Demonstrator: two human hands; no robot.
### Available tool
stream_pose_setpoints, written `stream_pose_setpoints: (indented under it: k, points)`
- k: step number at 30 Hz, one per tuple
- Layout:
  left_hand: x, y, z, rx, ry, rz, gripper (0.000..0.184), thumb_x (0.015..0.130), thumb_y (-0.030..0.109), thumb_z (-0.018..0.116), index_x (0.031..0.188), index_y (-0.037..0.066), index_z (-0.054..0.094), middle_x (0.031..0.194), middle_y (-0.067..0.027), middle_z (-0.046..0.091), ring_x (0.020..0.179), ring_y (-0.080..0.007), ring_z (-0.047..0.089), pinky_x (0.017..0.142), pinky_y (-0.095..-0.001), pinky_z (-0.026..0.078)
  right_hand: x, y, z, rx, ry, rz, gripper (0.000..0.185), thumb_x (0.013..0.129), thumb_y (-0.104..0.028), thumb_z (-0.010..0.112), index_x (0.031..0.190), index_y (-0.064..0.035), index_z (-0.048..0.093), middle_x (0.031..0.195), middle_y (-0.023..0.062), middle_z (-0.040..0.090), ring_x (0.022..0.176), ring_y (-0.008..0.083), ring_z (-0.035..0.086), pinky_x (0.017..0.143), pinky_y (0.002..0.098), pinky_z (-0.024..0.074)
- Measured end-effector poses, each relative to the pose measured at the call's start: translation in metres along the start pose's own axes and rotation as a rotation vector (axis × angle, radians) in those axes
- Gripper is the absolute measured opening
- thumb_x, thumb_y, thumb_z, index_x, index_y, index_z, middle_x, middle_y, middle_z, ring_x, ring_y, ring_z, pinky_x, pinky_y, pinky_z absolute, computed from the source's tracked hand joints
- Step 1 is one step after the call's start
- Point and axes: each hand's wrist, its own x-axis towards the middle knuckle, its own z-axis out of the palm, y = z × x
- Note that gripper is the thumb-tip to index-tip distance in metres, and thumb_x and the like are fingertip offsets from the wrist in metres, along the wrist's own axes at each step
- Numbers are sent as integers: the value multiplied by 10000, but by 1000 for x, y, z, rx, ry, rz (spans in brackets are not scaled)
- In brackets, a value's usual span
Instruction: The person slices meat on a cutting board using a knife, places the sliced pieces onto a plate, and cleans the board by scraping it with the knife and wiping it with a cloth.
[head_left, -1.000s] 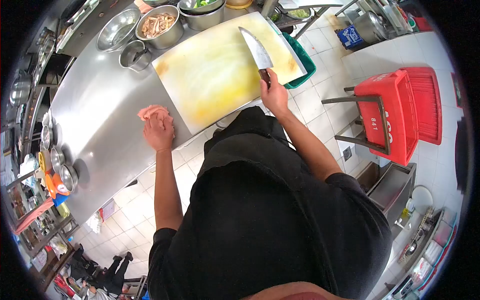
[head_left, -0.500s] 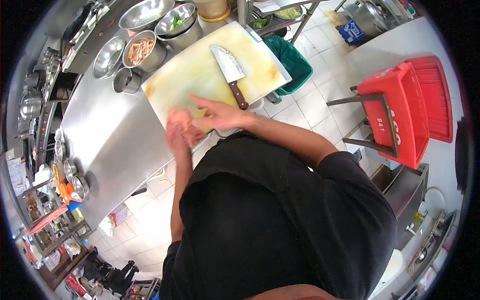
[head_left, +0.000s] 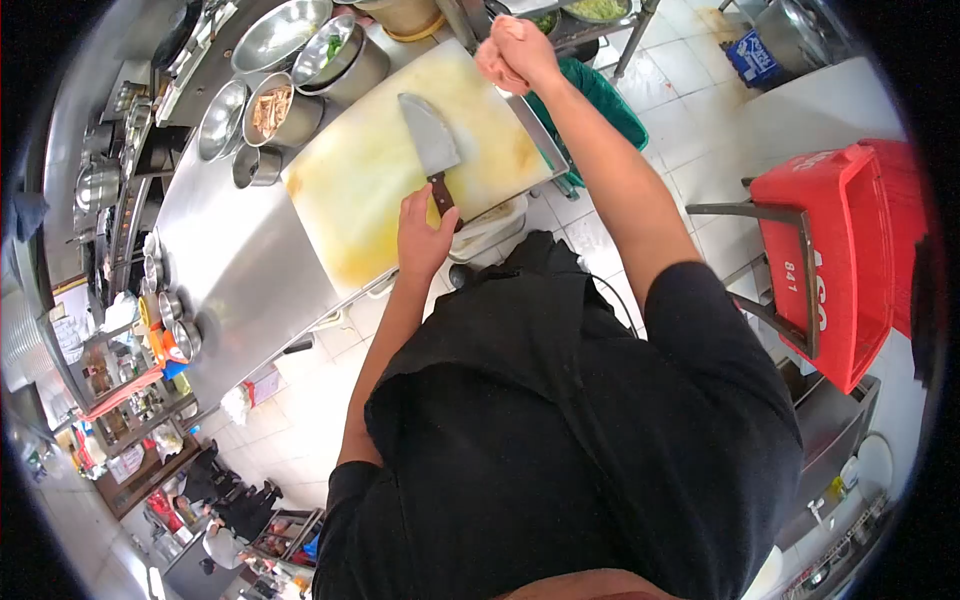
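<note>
A large knife lies over the white, yellow-stained cutting board, its blade pointing away and its brown handle toward the near edge. My left hand is at that handle, fingertips on its left side and thumb across it, in a loose grip. My right hand is closed round a bunched pink cloth above the board's far right corner. Part of the cloth is hidden by the fingers.
Metal bowls and pots stand along the board's far left side, one pot with pale strips of food. A green bin is beyond the board's right end. Red crates stand at the right. People are in the lower left background.
My right hand has gone from near my left hand to the far right with the cloth. My left hand has let go of the cloth and come to the knife handle. The knife has shifted left.
</note>
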Motion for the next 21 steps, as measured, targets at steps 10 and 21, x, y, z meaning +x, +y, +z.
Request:
stream_pose_setpoints:
  k: [10, 21]
  points:
    - [10, 15, 30, 210, -8, -235, 736, 854, 252, 776, 1486, 31, 470, 1266, -227, 576, 1120, -398, 636, 965, -488, 540, -46, 97, 13, -146, -219, 164, 557, 1036, -440, 555, 1481, -112, 485, 1272, 275, 690, 1156, 449, 680, 993, 471, 536]
    - [-13, 12, 17, 171, -72, -52, 616, 837, 108, 673, 1420, 32, 486, 1192, -253, 574, 1081, -429, 625, 931, -514, 535, -196, 97, -97, -253, -101, 185, 515, 955, -289, 743, 1364, -38, 556, 1168, 231, 721, 1088, 304, 731, 921, 409, 572]
